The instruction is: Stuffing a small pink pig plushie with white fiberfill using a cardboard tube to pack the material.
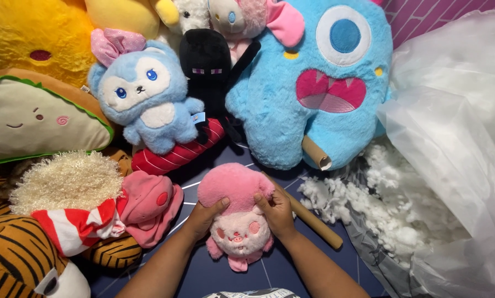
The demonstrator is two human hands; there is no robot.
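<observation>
Both hands grip one pink plush (237, 212) from opposite sides at the lower centre of the view. The left hand (206, 216) presses its left flank with the thumb laid on the pink top; the right hand (276, 211) closes on its right flank, fingers curled over the top. The plush lies face up on a dark blue surface (214, 273). A cardboard tube (313, 222) lies just beside the right hand, running out from under it. Loose white stuffing (369, 204) spills from a clear plastic bag (451, 138) to the right. A large blue monster plush (308, 83) sits behind, and a red plush (148, 205) lies near the left hand.
</observation>
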